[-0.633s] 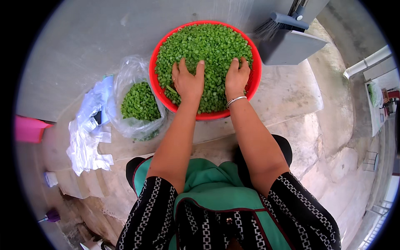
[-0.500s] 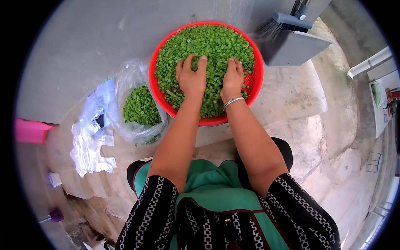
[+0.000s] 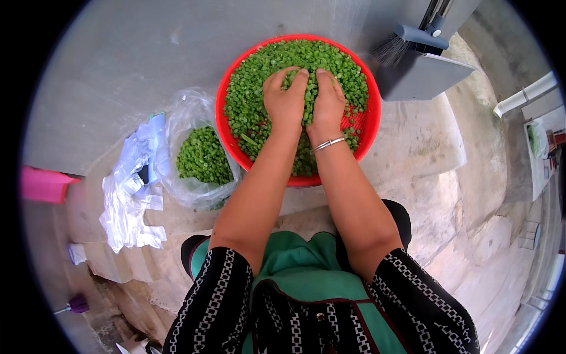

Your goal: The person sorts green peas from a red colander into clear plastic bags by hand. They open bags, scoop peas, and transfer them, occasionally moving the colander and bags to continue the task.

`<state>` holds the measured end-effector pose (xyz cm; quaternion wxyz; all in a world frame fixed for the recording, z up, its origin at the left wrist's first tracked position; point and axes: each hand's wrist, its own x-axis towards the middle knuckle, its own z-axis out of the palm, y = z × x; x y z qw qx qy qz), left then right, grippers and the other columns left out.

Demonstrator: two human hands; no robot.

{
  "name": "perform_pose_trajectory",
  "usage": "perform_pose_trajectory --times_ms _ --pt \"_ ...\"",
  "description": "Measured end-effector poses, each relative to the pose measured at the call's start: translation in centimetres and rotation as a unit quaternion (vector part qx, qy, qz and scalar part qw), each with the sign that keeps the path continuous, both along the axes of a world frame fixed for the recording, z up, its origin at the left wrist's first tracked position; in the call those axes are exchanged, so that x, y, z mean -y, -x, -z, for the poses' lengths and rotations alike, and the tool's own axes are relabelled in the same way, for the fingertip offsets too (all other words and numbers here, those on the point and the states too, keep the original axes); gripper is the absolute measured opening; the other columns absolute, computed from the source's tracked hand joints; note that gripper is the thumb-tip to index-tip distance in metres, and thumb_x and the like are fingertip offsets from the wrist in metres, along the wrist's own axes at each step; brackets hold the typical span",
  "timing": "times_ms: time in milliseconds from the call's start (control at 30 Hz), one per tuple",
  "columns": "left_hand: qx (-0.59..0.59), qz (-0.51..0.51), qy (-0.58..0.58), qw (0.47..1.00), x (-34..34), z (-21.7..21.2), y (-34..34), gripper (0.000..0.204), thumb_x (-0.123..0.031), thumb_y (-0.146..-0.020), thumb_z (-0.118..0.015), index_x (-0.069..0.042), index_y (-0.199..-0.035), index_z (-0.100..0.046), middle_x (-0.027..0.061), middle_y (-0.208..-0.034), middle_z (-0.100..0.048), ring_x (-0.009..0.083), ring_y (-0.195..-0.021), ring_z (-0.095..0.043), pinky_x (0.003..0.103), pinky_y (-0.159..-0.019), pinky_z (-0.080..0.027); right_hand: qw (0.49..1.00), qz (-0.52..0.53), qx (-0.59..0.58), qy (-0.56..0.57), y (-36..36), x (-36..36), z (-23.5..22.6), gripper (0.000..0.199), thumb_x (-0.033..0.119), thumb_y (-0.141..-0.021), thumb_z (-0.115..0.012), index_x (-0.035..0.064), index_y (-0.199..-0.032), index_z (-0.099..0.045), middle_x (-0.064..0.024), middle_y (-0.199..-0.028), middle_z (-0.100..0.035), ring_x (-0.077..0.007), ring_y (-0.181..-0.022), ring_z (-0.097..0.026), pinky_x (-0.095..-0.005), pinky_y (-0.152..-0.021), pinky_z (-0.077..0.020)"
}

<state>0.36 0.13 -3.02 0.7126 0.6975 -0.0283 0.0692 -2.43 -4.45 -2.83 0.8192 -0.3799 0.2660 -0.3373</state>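
A round red basket (image 3: 378, 112) is filled with chopped green beans (image 3: 244, 97), small short-cut pieces. Over its middle, my left hand (image 3: 285, 100) and my right hand (image 3: 328, 103) are cupped toward each other, gathering a mound of the pieces between them. The fingers curl into the heap, so their tips are partly hidden. A silver bangle circles my right wrist. Red mesh shows through where the pieces are thin, beside my right hand. To the left of the basket stands an open clear plastic bag (image 3: 190, 105) with more of the same green pieces in it.
Crumpled white and pale blue plastic bags (image 3: 131, 200) lie left of the clear bag. At the upper right, a broom (image 3: 407, 42) and a grey dustpan (image 3: 421, 79) lean by the grey wall. A pink object (image 3: 44, 185) is at the far left.
My hands have moved closer together and slightly farther up the basket, drawing green pieces between them. More red mesh shows by my right hand. The whole view has shifted a little.
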Motion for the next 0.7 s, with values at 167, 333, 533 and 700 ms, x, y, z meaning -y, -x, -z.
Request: perform_pose_trajectory --times_ms 167,333,533,700 --pt "0.039 -0.004 0.027 0.999 -1.7 -1.3 0.1 0.021 -0.021 -0.074 -0.071 -0.008 -0.091 -0.069 0.0116 -0.112 -0.050 0.0220 -0.105 -0.050 0.032 -0.089 -0.040 0.999 0.009 0.029 0.030 -0.1 -1.8 -1.4 0.038 0.018 -0.083 -0.064 -0.0039 -0.113 -0.055 -0.0028 -0.093 -0.058 -0.0097 -0.085 -0.050 -0.0242 -0.077 -0.0415" --pt "0.067 -0.021 0.062 0.996 -6.3 -3.5 0.1 0.021 -0.019 -0.074 -0.071 -0.007 -0.091 -0.069 0.0106 -0.111 -0.050 0.0213 -0.105 -0.049 0.030 -0.089 -0.040 0.996 -0.017 0.068 0.057 -0.6 -6.0 -3.5 0.033 0.018 -0.084 -0.063 -0.0023 -0.109 -0.056 -0.0027 -0.093 -0.060 -0.0095 -0.083 -0.052 -0.0229 -0.074 -0.0431" --pt "0.091 -0.120 0.023 0.988 -15.9 -3.2 -1.2 0.019 -0.016 -0.075 -0.070 -0.006 -0.091 -0.069 0.0097 -0.110 -0.052 0.0191 -0.101 -0.052 0.029 -0.087 -0.042 0.986 -0.118 0.109 0.033 -2.6 -15.2 -3.2 0.031 0.018 -0.085 -0.062 -0.0022 -0.107 -0.056 -0.0020 -0.092 -0.060 -0.0093 -0.081 -0.053 -0.0228 -0.074 -0.0435" --pt "-0.011 -0.178 0.060 0.982 -23.6 2.2 -3.5 0.022 -0.016 -0.077 -0.069 -0.002 -0.094 -0.067 0.0091 -0.102 -0.057 0.0165 -0.095 -0.054 0.028 -0.083 -0.044 0.979 -0.199 0.034 0.004 -4.6 -22.8 1.2 0.033 0.019 -0.084 -0.063 -0.0028 -0.107 -0.058 -0.0029 -0.092 -0.060 -0.0103 -0.085 -0.053 -0.0254 -0.077 -0.0434"
